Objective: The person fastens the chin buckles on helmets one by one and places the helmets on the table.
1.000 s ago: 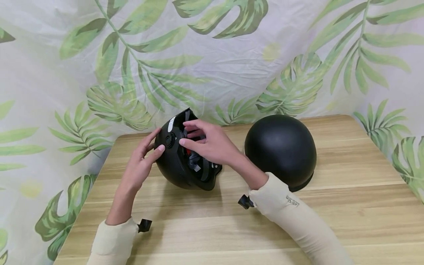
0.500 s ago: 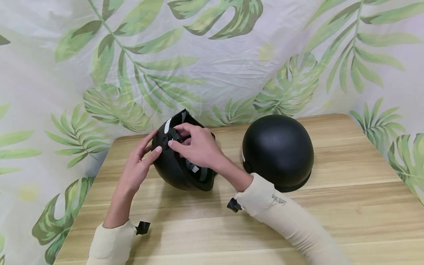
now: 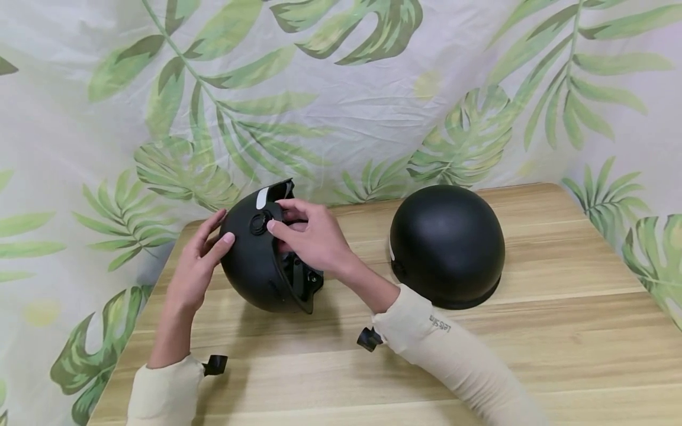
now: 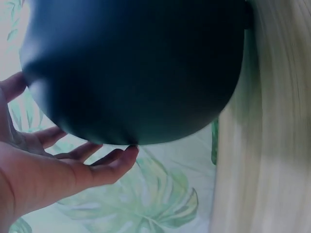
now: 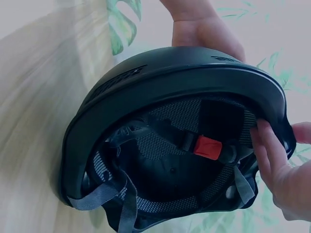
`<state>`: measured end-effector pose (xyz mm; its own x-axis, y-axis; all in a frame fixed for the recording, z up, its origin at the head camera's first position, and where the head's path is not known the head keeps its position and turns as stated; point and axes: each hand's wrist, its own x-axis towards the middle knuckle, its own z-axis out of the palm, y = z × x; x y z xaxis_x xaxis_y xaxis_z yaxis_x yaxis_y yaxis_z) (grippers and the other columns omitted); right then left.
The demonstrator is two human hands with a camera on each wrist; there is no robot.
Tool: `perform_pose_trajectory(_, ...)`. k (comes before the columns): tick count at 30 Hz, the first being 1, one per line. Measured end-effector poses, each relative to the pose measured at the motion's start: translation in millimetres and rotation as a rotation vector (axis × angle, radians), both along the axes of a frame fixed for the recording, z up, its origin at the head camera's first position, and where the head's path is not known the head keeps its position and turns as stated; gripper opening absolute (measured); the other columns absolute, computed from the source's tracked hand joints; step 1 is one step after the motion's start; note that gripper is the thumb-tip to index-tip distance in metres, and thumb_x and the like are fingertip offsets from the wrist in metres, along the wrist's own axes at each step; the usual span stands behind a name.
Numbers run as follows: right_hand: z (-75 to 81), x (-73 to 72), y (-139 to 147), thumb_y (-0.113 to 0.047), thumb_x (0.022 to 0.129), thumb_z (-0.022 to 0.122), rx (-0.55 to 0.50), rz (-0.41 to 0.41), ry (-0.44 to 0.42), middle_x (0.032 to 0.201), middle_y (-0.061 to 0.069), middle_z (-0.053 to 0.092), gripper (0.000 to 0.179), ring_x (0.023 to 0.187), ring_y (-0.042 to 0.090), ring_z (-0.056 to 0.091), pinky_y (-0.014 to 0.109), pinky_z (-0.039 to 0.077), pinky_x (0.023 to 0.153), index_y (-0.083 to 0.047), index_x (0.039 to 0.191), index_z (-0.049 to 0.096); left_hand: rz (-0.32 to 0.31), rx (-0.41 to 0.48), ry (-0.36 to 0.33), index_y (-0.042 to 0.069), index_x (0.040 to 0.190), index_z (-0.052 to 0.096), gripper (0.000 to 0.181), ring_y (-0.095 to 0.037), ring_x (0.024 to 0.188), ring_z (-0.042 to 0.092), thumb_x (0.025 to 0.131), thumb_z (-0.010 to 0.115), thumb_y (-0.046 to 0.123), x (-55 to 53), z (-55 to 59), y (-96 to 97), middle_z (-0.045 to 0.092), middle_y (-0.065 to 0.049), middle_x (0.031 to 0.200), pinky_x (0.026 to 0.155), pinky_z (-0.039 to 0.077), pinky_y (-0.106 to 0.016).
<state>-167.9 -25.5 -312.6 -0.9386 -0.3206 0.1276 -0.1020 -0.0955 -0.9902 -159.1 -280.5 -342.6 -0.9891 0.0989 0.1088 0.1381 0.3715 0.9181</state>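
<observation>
A black helmet stands tipped on its side on the table, its hollow facing right. On its upper side are a white strip and a round black fitting. My left hand rests on the back of the shell with fingers spread; in the left wrist view the fingertips touch the dome. My right hand pinches the helmet's rim by the round fitting, thumb outside and fingers inside. The right wrist view shows the padded inside, grey straps and a red buckle.
A second black helmet sits dome up on the wooden table, to the right of my right hand. Behind the table hangs a leaf-patterned cloth. Small black devices stick out from both wrists.
The helmet has turned so its opening faces further right, and has shifted left with my left hand. My right hand has closed from a loose reach to a pinch on its rim.
</observation>
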Motion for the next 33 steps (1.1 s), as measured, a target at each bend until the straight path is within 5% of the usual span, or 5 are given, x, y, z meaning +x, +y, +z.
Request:
perform_pose_trajectory(7, -8.6, 1.0, 7.3, -0.011, 0.103, 0.07, -0.104, 0.001, -0.028, 0.13, 0.019, 0.067, 0.049, 0.114, 0.028, 0.077, 0.035, 0.066, 0.087, -0.006, 0.15, 0.058, -0.097, 0.201, 0.006, 0.016, 0.168, 0.032, 0.061, -0.004, 0.128, 0.056, 0.111, 0.052, 0.019, -2.0, -7.6, -0.3, 0.034, -0.01, 0.165, 0.094, 0.055, -0.014)
perform_pose_trajectory(14, -15.5, 1.0, 18.8, -0.008, 0.103, 0.068, -0.135, -0.023, -0.053, 0.134, 0.02, 0.066, 0.048, 0.118, 0.032, 0.075, 0.039, 0.066, 0.089, -0.006, 0.15, 0.058, 0.043, 0.011, 0.058, 0.029, 0.163, 0.044, 0.058, -0.006, 0.136, 0.055, 0.108, 0.061, 0.031, 3.3, -0.8, 15.3, 0.039, -0.004, 0.17, 0.095, 0.049, -0.009)
perform_pose_trajectory(21, -20.1, 1.9, 29.2, -0.007, 0.103, 0.067, -0.175, -0.018, -0.06, 0.133, 0.021, 0.064, 0.046, 0.109, 0.026, 0.075, 0.041, 0.066, 0.088, -0.005, 0.149, 0.058, 0.038, -0.043, 0.102, 0.03, 0.163, 0.045, 0.058, -0.031, 0.151, 0.046, 0.107, 0.063, 0.029, 4.4, -1.2, 21.1, 0.039, 0.001, 0.171, 0.099, 0.046, -0.012)
perform_pose_trajectory(26, -20.5, 3.4, 35.3, -0.005, 0.103, 0.067, -0.193, -0.019, -0.078, 0.132, 0.021, 0.065, 0.046, 0.105, 0.022, 0.075, 0.04, 0.066, 0.088, -0.003, 0.149, 0.058, -0.01, -0.023, 0.094, 0.027, 0.164, 0.042, 0.061, -0.032, 0.152, 0.043, 0.107, 0.062, 0.024, 3.7, -1.7, 19.2, 0.037, -0.003, 0.172, 0.1, 0.045, -0.012)
perform_pose_trajectory(33, -23.5, 1.5, 50.7, -0.003, 0.104, 0.063, -0.255, -0.067, -0.111, 0.137, 0.023, 0.065, 0.047, 0.101, 0.013, 0.072, 0.038, 0.066, 0.086, -0.001, 0.15, 0.056, -0.166, 0.065, 0.028, 0.024, 0.168, 0.033, 0.063, -0.037, 0.155, 0.037, 0.109, 0.054, 0.02, -1.5, -7.0, 12.7, 0.029, -0.013, 0.174, 0.105, 0.045, -0.009)
